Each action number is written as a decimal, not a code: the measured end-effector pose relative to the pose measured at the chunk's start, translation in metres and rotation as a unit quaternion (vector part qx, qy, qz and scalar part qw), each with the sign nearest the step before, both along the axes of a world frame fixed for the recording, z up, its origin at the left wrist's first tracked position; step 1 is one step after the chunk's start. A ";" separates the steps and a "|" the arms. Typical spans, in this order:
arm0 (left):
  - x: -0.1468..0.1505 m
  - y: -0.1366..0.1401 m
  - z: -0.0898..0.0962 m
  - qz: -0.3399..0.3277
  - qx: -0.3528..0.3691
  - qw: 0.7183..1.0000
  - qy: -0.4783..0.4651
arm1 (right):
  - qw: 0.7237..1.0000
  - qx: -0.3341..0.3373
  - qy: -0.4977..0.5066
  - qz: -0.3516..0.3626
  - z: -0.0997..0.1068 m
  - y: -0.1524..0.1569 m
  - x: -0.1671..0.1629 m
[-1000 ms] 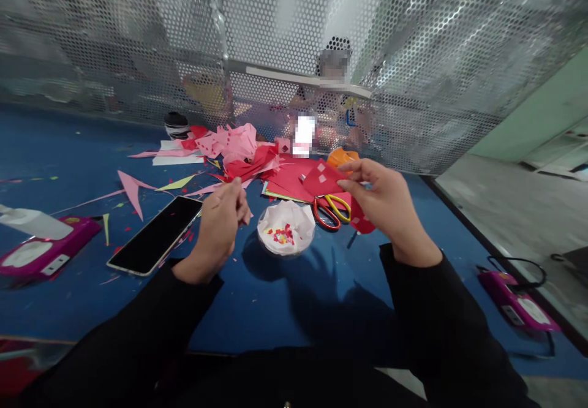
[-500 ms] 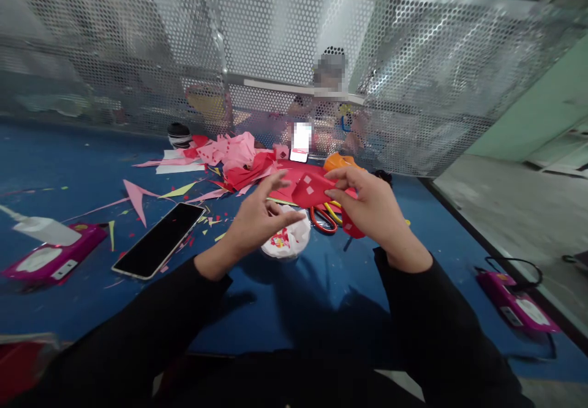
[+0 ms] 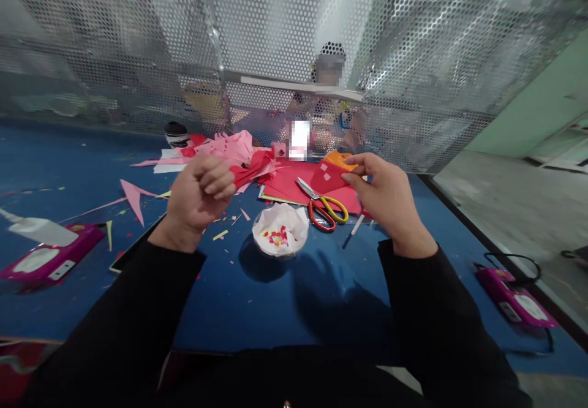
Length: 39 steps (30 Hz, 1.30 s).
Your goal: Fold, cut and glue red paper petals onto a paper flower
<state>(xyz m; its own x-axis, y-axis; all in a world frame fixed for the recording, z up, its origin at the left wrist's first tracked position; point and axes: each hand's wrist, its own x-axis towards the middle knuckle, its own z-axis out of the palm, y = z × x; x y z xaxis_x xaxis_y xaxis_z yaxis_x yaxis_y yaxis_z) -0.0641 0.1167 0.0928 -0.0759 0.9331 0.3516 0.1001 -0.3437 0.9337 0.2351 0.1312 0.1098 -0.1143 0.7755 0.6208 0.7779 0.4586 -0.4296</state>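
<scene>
My right hand (image 3: 383, 196) pinches a folded piece of red paper (image 3: 325, 178) between thumb and fingers, raised over a stack of coloured paper (image 3: 287, 178). Two pale squares show on the held piece. Off to the left, my left hand (image 3: 198, 192) is closed with its fingers curled in; whatever it may hold is hidden. Scissors (image 3: 323, 207) with one red and one yellow handle lie partly open on the stack's front edge. Between my hands stands a bowl (image 3: 281, 221) lined with white paper, with small red and yellow paper scraps (image 3: 278, 236) inside.
Pink crumpled paper (image 3: 229, 144) and scraps spread across the blue table (image 3: 220, 316). A lit phone (image 3: 299, 138) leans at the back. My left forearm covers part of another phone (image 3: 133, 245). Purple power strips (image 3: 514, 298) lie at both sides. A person sits behind the perforated screen (image 3: 271, 22).
My left hand has pulled back to the left and closed, uncovering the bowl. My right hand has moved slightly right and up with the red paper, so the scissors show fully.
</scene>
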 end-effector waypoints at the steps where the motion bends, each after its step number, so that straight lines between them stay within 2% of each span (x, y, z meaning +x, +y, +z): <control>1: -0.008 0.003 -0.002 0.049 0.026 0.996 0.063 | 1.000 0.002 0.000 -0.002 0.000 0.001 0.001; 3: -0.019 0.011 -0.010 0.110 0.054 0.973 0.195 | 1.000 0.003 -0.005 0.001 -0.002 0.002 0.001; 5: -0.025 0.019 -0.021 0.115 0.065 0.954 0.271 | 1.000 0.000 -0.013 0.006 -0.004 0.003 0.000; 9: -0.024 0.028 -0.040 0.089 0.101 0.922 0.362 | 1.000 -0.013 -0.023 0.003 -0.006 0.004 -0.003; 13: -0.013 0.021 -0.047 0.088 0.175 0.867 0.458 | 1.000 -0.013 -0.023 0.000 -0.007 0.004 -0.004; 16: 0.000 0.012 -0.049 0.064 0.208 0.857 0.466 | 1.000 -0.016 -0.024 0.010 -0.010 0.005 -0.006; 22: 0.028 -0.005 -0.046 0.060 0.215 0.901 0.372 | 0.998 -0.047 -0.008 0.048 -0.013 0.001 -0.016; 24: 0.037 -0.013 -0.043 0.048 0.158 0.943 0.287 | 0.995 -0.060 0.005 0.074 -0.013 -0.003 -0.021; 26: 0.045 -0.021 -0.042 -0.002 0.048 0.984 0.170 | 0.993 -0.071 0.017 0.098 -0.016 -0.007 -0.028; 27: 0.049 -0.025 -0.041 -0.032 -0.008 0.992 0.119 | 0.991 -0.079 0.021 0.111 -0.018 -0.009 -0.032; 29: 0.055 -0.031 -0.041 -0.079 -0.095 0.991 0.049 | 0.986 -0.095 0.029 0.133 -0.023 -0.013 -0.041; 32: 0.059 -0.035 -0.041 -0.099 -0.160 0.982 -0.008 | 0.981 -0.105 0.039 0.158 -0.028 -0.017 -0.049; 34: 0.058 -0.034 -0.041 -0.086 -0.179 0.979 -0.043 | 0.984 -0.081 0.042 0.152 -0.027 -0.018 -0.048; 37: 0.051 -0.030 -0.044 -0.062 -0.181 0.978 -0.082 | 0.993 -0.031 0.044 0.103 -0.020 -0.014 -0.040; 39: 0.047 -0.027 -0.048 -0.054 -0.178 0.978 -0.096 | 0.995 -0.031 0.035 0.082 -0.017 -0.011 -0.034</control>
<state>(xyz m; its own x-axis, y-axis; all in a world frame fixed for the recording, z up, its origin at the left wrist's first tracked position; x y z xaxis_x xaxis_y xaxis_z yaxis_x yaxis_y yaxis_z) -0.0172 0.0901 0.0450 -0.0024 1.0000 -0.0083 -0.1079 0.0080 0.9941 0.2013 0.1198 0.0930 -0.2011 0.7873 0.5829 0.6613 0.5481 -0.5122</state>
